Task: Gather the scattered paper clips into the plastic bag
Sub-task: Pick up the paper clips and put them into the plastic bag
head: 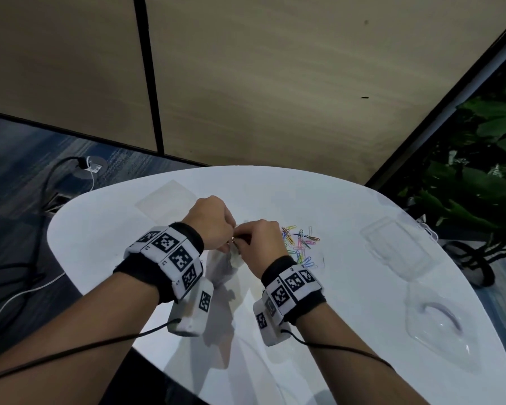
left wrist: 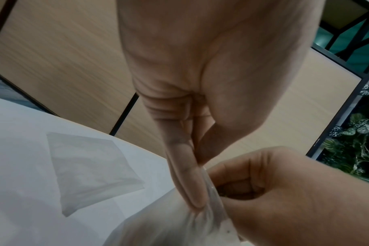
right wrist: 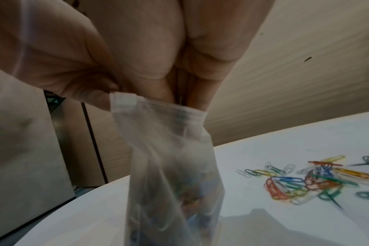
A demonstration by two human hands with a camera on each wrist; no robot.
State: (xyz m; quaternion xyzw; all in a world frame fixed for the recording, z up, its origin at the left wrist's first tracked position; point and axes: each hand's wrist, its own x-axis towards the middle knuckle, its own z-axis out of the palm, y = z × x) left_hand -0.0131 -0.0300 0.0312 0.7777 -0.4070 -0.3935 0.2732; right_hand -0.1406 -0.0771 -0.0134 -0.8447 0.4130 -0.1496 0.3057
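Here plastic bag [right wrist: 171,166] pinched between both hands, paper clips [head: 300,244] just right.

Both hands, the left hand [head: 211,219] and right hand [head: 259,238], are bunched together mid-table on the plastic bag [head: 234,260], so that spot's jammed. The paper clips [head: 300,244] pile sits just at 3 o'clock of them with open white table [head: 348,200] beyond toward 12. Flat spare bag [head: 165,204] lies at 10 o'clock, and clear plastic trays [head: 398,249] block the 3 to 4 o'clock edge.
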